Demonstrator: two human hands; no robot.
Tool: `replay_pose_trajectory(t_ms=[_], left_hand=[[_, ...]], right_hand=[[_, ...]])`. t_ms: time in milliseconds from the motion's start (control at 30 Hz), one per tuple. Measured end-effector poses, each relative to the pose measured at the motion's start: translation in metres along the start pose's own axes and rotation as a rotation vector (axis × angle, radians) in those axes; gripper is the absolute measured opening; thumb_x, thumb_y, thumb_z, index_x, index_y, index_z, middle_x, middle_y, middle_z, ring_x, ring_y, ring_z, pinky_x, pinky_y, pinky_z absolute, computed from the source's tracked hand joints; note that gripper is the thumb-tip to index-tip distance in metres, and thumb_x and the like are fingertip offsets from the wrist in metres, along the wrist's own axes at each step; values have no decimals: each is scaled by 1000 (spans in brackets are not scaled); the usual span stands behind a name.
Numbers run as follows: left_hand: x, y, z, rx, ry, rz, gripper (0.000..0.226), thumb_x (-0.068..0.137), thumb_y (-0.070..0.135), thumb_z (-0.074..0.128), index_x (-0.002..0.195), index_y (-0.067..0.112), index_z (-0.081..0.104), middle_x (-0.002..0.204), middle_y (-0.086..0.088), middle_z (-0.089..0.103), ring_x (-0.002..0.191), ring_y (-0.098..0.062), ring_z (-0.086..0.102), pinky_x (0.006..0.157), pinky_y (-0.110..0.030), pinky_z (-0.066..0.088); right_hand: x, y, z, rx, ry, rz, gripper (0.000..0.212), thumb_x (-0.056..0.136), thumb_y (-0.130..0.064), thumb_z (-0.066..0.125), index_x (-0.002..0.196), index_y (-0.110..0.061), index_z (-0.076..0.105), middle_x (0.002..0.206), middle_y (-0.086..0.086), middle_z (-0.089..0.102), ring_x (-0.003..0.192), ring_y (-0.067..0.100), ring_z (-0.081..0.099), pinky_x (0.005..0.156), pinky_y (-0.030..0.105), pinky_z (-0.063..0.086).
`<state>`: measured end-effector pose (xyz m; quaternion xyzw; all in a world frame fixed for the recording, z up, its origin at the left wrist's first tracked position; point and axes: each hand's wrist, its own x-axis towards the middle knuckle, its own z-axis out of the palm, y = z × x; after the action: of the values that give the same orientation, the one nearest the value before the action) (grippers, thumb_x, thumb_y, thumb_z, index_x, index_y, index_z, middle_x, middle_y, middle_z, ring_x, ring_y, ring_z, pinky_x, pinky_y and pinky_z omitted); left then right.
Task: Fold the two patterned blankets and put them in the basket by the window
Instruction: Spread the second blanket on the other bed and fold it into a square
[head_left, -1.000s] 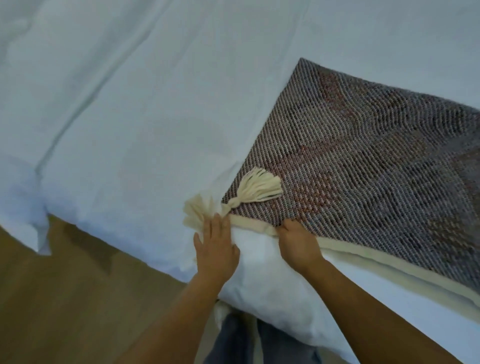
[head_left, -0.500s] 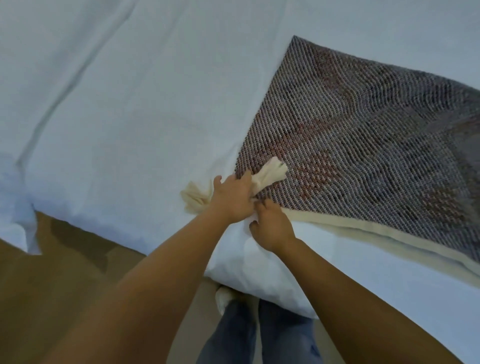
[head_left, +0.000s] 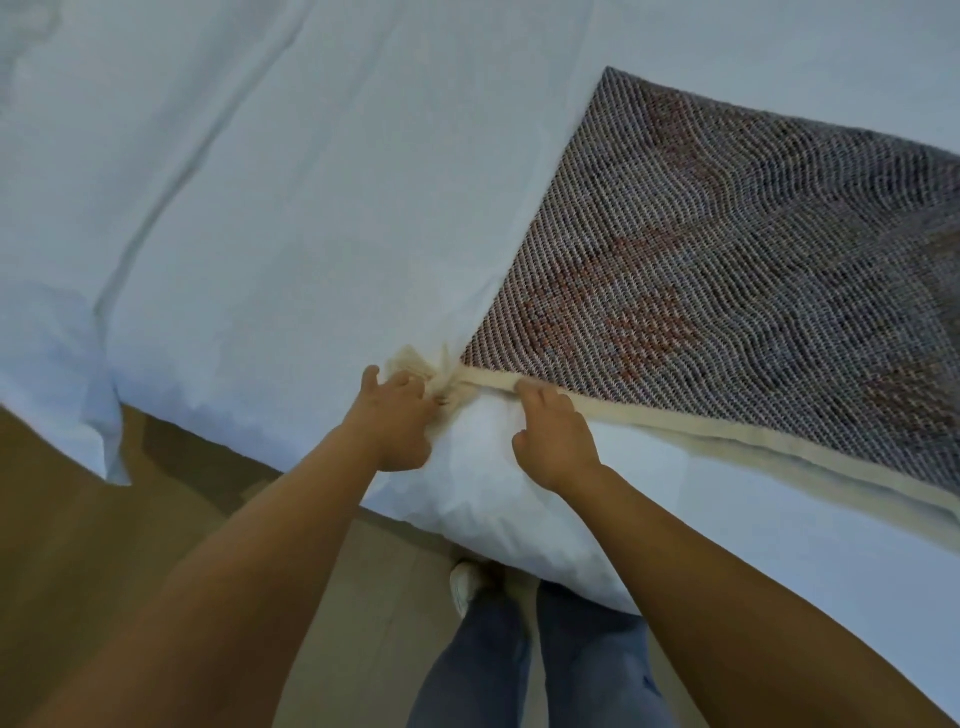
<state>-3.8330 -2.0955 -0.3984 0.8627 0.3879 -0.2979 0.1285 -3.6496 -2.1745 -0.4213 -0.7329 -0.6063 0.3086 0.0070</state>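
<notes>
A patterned blanket (head_left: 727, 249), woven in grey, purple and rust with a cream border, lies flat on the white bed, its near corner at the bed's edge. Cream tassels (head_left: 421, 366) stick out at that corner. My left hand (head_left: 400, 421) pinches the tassels at the corner. My right hand (head_left: 553, 441) rests with its fingertips on the cream border (head_left: 675, 441) just right of the corner. Only one blanket shows, and no basket is in view.
The white bed sheet (head_left: 311, 208) fills the upper left, with a loose fold (head_left: 98, 410) hanging over the edge at the left. Brown wooden floor (head_left: 104, 545) lies below. My jeans-clad legs (head_left: 519, 665) and a white shoe stand against the bed.
My left hand has pulled the tassel off the blanket's top and back over the corner. My right hand has slid slightly right along the cream border.
</notes>
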Motion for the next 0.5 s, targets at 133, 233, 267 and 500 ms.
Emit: replay_pose_trajectory(t_ms=[133, 233, 267, 500], left_hand=[[-3, 24, -4, -90, 202, -1, 54, 78, 44, 37, 123, 20, 54, 100, -3, 58, 100, -23, 50, 96, -39, 27], [14, 57, -16, -43, 312, -20, 39, 88, 37, 41, 118, 18, 58, 113, -3, 59, 108, -23, 50, 100, -41, 25], [21, 72, -20, -32, 323, -6, 37, 90, 36, 41, 118, 18, 58, 116, -3, 57, 110, -23, 49, 101, -42, 24], [74, 186, -42, 30, 356, 164, 30, 91, 29, 47, 118, 19, 51, 118, -1, 53, 111, -23, 46, 104, -46, 23]], right_hand=[[-12, 11, -5, 44, 37, 41, 51, 87, -13, 45, 137, -10, 34, 134, 12, 42, 119, 28, 41, 97, 37, 39], [-23, 37, -15, 47, 113, 110, 42, 90, -13, 43, 132, -7, 41, 132, 11, 44, 118, 26, 41, 97, 34, 38], [-27, 51, -19, 38, 145, 133, 39, 91, -14, 43, 129, -7, 43, 130, 11, 46, 117, 26, 42, 96, 34, 38], [-69, 176, -53, -124, 287, 291, 25, 84, -8, 48, 107, -3, 55, 109, 15, 54, 101, 31, 48, 83, 38, 40]])
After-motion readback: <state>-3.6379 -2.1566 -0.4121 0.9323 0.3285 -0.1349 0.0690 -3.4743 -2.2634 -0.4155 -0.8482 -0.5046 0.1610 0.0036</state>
